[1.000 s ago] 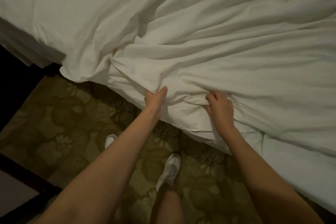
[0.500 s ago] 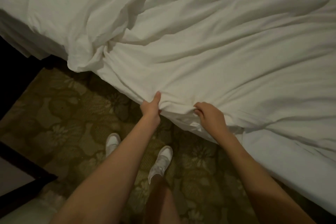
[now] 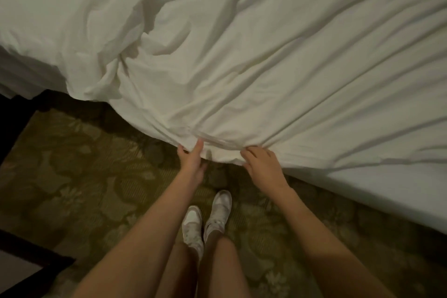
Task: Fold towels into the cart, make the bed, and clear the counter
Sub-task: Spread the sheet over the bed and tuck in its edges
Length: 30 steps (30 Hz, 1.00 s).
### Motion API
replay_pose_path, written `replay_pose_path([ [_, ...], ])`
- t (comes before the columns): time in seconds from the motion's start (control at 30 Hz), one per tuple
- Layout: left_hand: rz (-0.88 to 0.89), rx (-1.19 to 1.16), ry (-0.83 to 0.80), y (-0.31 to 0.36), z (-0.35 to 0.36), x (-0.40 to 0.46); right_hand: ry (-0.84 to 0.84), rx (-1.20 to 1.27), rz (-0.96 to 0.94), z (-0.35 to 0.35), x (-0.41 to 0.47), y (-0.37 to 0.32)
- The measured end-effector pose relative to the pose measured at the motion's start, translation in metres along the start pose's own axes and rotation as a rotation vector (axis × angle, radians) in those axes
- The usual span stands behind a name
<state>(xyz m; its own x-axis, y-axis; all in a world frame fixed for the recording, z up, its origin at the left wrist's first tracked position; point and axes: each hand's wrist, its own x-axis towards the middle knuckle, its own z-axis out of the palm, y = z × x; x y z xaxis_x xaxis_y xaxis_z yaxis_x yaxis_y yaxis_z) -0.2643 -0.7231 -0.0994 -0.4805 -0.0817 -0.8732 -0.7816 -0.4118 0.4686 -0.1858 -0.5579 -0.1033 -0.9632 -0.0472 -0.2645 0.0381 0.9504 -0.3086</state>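
Observation:
A white, wrinkled duvet [image 3: 254, 60] covers the bed and fills the upper part of the head view. Its near edge hangs over the bedside. My left hand [image 3: 191, 161] grips that edge, thumb on top and fingers underneath. A short way to the right, my right hand [image 3: 262, 164] holds the same edge with curled fingers. Taut creases fan out from both hands across the fabric. The white mattress side [image 3: 377, 191] shows below the duvet on the right.
A green floral carpet [image 3: 79, 176] lies beside the bed. My feet in white sneakers [image 3: 208, 220] stand close to the bedside. A dark piece of furniture [image 3: 29, 266] juts in at the lower left. The bed corner [image 3: 29, 75] is at the left.
Both hands have pulled the duvet edge toward me and to the left. The bunched folds near the edge have stretched flatter. My feet have stepped closer together.

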Motion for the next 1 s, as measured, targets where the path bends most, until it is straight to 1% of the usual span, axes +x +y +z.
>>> replay_pose_path([
  [0.1, -0.087, 0.084, -0.024, -0.028, 0.028, -0.024, 0.131, -0.006, 0.093, -0.016, -0.032, 0.020],
  [0.17, -0.145, 0.125, -0.098, -0.050, 0.056, -0.042, 0.143, -0.030, 0.184, -0.029, -0.056, 0.043],
  [0.27, -0.150, 0.266, -0.268, -0.083, 0.102, -0.072, 0.166, 0.011, 0.333, -0.045, -0.091, 0.085],
  [0.33, -0.163, 0.358, -0.361, -0.107, 0.127, -0.091, 0.203, 0.033, 0.398, -0.055, -0.114, 0.113],
  [0.43, -0.196, 0.456, -0.451, -0.142, 0.160, -0.112, 0.247, 0.057, 0.475, -0.066, -0.144, 0.154],
  [0.53, -0.256, 0.499, -0.480, -0.182, 0.199, -0.123, 0.235, 0.058, 0.528, -0.078, -0.170, 0.205],
  [0.7, -0.279, 0.515, -0.577, -0.257, 0.281, -0.145, 0.205, 0.066, 0.597, -0.096, -0.208, 0.313],
  [0.77, -0.275, 0.471, -0.627, -0.287, 0.314, -0.152, 0.204, 0.070, 0.611, -0.099, -0.224, 0.354],
  [0.83, -0.250, 0.350, -0.589, -0.313, 0.344, -0.156, 0.227, 0.065, 0.600, -0.102, -0.237, 0.392],
  [0.9, -0.192, 0.282, -0.533, -0.331, 0.366, -0.162, 0.259, 0.053, 0.592, -0.106, -0.250, 0.426],
  [1.0, -0.161, 0.206, -0.561, -0.347, 0.391, -0.173, 0.292, 0.030, 0.585, -0.115, -0.260, 0.469],
])
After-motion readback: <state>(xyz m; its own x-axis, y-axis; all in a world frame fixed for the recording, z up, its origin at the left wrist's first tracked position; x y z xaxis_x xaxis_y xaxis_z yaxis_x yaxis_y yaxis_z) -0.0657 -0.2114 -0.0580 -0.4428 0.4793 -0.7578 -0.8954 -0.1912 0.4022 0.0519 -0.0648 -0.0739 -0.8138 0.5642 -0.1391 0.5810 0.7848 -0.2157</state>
